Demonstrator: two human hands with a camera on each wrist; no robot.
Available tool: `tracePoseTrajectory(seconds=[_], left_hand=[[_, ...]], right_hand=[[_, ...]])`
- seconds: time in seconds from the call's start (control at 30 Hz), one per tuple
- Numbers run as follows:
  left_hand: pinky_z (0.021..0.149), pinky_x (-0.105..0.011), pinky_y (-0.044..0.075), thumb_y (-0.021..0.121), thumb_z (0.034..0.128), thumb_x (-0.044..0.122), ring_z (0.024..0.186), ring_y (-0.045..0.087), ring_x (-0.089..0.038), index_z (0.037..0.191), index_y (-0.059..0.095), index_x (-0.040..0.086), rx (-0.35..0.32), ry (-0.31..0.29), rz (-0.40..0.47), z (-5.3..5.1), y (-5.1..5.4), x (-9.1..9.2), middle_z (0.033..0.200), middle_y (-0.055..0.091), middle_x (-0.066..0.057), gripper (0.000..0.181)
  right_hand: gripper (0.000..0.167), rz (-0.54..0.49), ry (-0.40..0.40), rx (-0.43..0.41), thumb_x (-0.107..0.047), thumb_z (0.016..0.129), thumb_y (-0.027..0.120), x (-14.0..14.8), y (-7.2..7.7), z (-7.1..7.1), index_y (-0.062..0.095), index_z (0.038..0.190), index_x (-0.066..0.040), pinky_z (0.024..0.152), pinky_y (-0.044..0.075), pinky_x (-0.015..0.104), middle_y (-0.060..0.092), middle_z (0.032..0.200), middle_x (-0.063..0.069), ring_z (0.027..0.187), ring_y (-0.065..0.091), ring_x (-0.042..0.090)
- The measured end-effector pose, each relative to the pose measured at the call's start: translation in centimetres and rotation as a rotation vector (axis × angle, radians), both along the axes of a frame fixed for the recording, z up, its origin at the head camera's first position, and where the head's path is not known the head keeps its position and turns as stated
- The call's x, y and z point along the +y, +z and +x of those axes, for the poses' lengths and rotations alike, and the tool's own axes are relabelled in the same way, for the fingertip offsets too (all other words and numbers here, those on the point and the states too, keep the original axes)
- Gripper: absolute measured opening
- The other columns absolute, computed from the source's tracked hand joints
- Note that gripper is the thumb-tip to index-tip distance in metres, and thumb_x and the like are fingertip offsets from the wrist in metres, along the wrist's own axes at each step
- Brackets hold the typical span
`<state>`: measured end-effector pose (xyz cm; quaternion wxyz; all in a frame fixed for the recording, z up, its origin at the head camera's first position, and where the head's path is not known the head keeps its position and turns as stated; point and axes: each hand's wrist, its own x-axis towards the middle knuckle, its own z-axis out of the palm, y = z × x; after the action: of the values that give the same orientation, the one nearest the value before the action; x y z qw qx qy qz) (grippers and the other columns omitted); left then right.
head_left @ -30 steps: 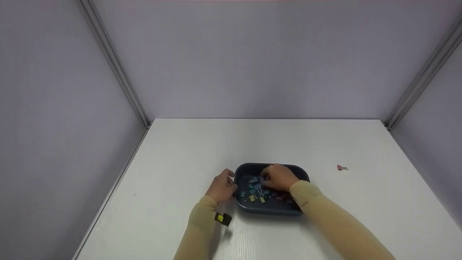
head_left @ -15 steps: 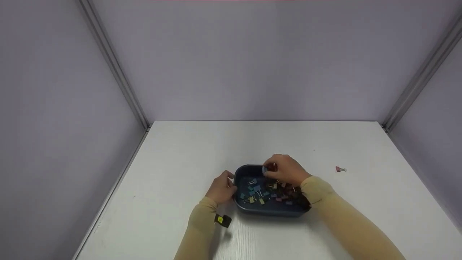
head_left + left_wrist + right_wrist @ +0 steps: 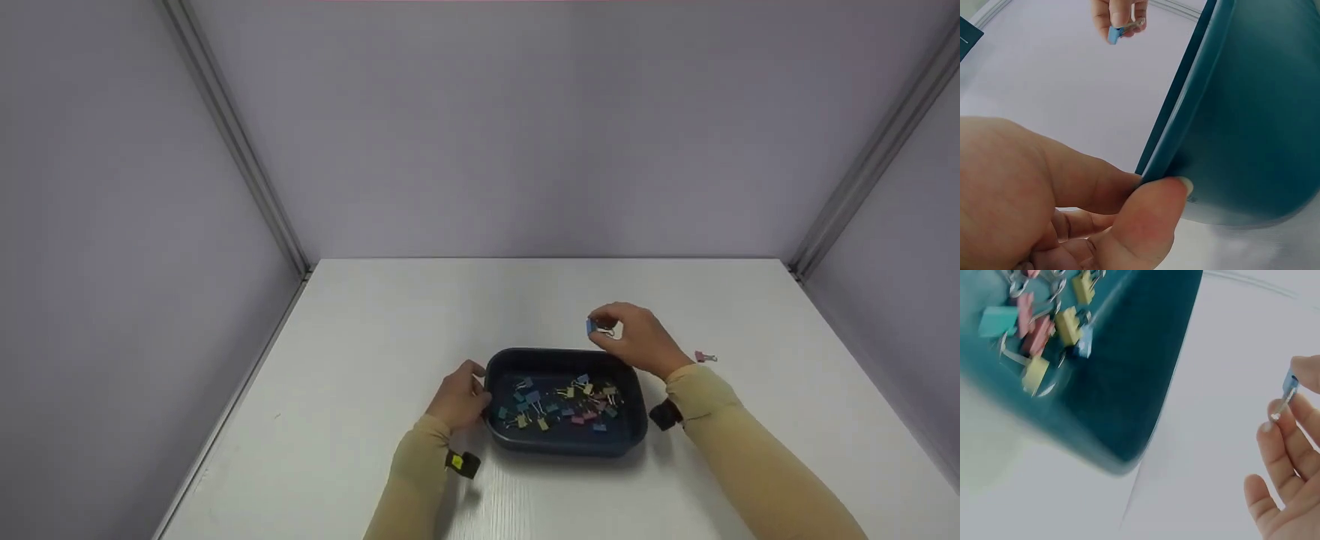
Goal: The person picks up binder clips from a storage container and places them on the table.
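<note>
My right hand (image 3: 637, 339) pinches a blue binder clip (image 3: 591, 327) above the far right rim of a dark blue tray (image 3: 562, 447). In the right wrist view the blue clip (image 3: 1290, 381) is at the thumb of my right hand (image 3: 1292, 455), its wire handle by the fingers. Thumb and fingers of my left hand (image 3: 457, 397) grip the tray's left rim; the left wrist view shows this hand (image 3: 1072, 191) pinching the tray wall (image 3: 1252, 124). Several blue, green, yellow and pink clips (image 3: 543, 424) lie inside the tray.
A single pink binder clip (image 3: 701, 356) lies on the white table (image 3: 375, 322) to the right of the tray, near my right forearm. Pale walls (image 3: 525, 135) stand behind the table and at both sides.
My right hand has risen out of the tray and moved right and away from me with the blue clip. My left hand has kept its grip on the rim.
</note>
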<state>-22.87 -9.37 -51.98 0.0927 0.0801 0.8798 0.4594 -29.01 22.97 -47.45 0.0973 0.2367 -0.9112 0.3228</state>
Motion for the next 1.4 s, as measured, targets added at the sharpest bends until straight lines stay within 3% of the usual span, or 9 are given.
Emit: tracePoseTrajectory(seconds=[0.2,0.57,0.83,1.0,1.2,1.4], left_hand=[[0.06,-0.031,0.049,0.059,0.091,0.005,0.066,0.057,-0.015,0.12,0.05,0.001,-0.009,0.012,-0.009,-0.1,0.0,-0.1,0.083,0.057,-0.003,0.031],[0.061,-0.032,0.048,0.06,0.0911,0.005,0.066,0.057,-0.015,0.12,0.05,-0.001,0.022,0.004,-0.005,-0.3,0.1,-0.1,0.083,0.057,-0.003,0.031],[0.061,-0.031,0.048,0.06,0.0915,0.006,0.063,0.057,-0.014,0.12,0.05,0.0,0.028,-0.007,-0.018,-0.3,0.0,0.1,0.082,0.056,-0.003,0.031],[0.06,-0.031,0.048,0.06,0.0913,0.006,0.063,0.058,-0.014,0.12,0.05,0.001,0.016,-0.009,-0.014,-0.3,0.1,0.1,0.082,0.057,-0.003,0.031],[0.058,-0.03,0.049,0.059,0.0924,0.007,0.065,0.059,-0.015,0.121,0.05,0.002,-0.038,0.002,0.027,-0.4,-0.1,-0.2,0.085,0.057,-0.005,0.03],[0.059,-0.03,0.05,0.058,0.093,0.008,0.066,0.06,-0.016,0.121,0.05,0.002,-0.046,0.009,0.062,-0.8,-0.1,-0.8,0.087,0.058,-0.006,0.029]], right_hand=[[0.03,-0.003,-0.06,0.006,-0.021,0.087,0.072,3.0,-1.2,-0.4,0.065,0.114,-0.01,0.083,0.05,0.043,0.063,0.103,0.002,0.095,0.059,0.019],[0.035,0.009,-0.237,-0.102,-0.025,0.09,0.068,10.5,-3.4,-1.3,0.063,0.119,-0.007,0.083,0.046,0.047,0.063,0.105,0.01,0.099,0.057,0.027],[0.044,0.021,-0.351,-0.236,-0.029,0.093,0.063,16.8,-5.3,-0.1,0.057,0.126,-0.002,0.086,0.042,0.051,0.06,0.111,0.019,0.104,0.053,0.034],[0.045,0.042,-0.422,-0.247,-0.031,0.095,0.06,19.9,-7.3,0.9,0.056,0.126,0.001,0.087,0.042,0.056,0.059,0.114,0.024,0.106,0.053,0.039],[0.044,0.05,-0.488,-0.28,-0.027,0.094,0.061,21.8,-9.1,1.8,0.056,0.124,0.004,0.085,0.044,0.056,0.059,0.113,0.026,0.102,0.055,0.041],[0.044,0.057,-0.501,-0.309,-0.025,0.091,0.061,21.5,-9.2,1.6,0.057,0.121,0.007,0.086,0.043,0.057,0.059,0.112,0.028,0.103,0.055,0.044]])
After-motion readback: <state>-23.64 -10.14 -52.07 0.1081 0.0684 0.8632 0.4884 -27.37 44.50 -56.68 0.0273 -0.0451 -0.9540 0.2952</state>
